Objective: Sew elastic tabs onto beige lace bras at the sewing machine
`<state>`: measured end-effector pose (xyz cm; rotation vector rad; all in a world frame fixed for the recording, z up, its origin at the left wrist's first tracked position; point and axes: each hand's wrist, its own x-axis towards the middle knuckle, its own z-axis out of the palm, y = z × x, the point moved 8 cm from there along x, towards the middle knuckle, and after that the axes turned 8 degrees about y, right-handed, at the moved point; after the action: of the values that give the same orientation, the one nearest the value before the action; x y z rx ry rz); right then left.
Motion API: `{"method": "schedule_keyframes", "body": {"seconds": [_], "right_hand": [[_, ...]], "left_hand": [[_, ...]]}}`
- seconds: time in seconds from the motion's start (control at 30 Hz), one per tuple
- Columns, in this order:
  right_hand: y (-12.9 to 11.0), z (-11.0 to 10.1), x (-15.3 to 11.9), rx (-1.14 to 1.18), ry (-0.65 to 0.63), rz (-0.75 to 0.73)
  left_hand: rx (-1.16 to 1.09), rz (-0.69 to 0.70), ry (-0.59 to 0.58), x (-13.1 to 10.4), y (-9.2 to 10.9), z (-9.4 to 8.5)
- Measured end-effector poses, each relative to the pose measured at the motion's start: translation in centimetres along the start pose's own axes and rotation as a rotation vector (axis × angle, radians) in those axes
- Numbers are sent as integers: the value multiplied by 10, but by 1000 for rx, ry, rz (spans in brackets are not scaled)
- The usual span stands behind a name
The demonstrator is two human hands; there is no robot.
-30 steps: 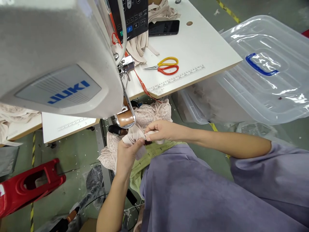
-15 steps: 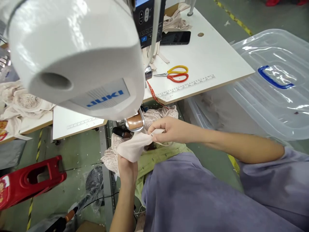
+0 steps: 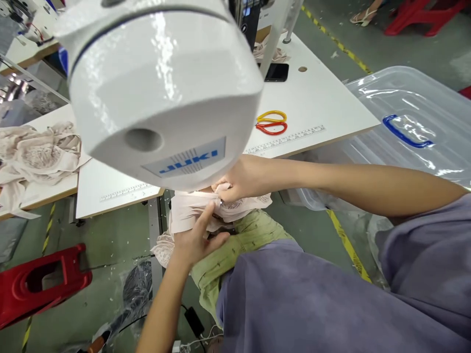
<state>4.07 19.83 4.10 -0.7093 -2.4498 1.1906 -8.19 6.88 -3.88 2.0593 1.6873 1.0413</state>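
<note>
Pale pink fabric (image 3: 187, 212), its edge folded, lies between two bare hands just below the white JUKI machine head (image 3: 165, 93). The right hand (image 3: 245, 179), palm down at the end of a forearm reaching across from the right, pinches the fabric between thumb and fingers. The left hand (image 3: 195, 242) comes up from below with its index finger laid along the cloth and its thumb spread away; the other fingers are hidden — whether they grip cannot be told.

The machine head covers the needle area and part of the right hand, as well as the scissors' (image 3: 274, 133) blades, leaving only one yellow and one red handle in view. A white post cuts across the single black phone (image 3: 277, 72) beside it on the white table (image 3: 316, 103).

Two printed rulers show along the table edges. Green cloth (image 3: 228, 255) lies below the hands, and one clear lid (image 3: 371, 113) with a blue handle sits at right. Two red stools are visible, one at left (image 3: 14, 294) and one cut off at top right — near a sandalled foot (image 3: 364, 17).
</note>
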Motion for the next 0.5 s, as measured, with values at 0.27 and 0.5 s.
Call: {"method": "schedule_keyframes", "body": {"seconds": [0.27,0.5], "right_hand": [[6,4,-3,-90,11,-1],[13,1,-31,-199,329,-214]], "left_hand": [[63,25,-44,23,-13,-2],[196,18,-29,24,16,-6]]}}
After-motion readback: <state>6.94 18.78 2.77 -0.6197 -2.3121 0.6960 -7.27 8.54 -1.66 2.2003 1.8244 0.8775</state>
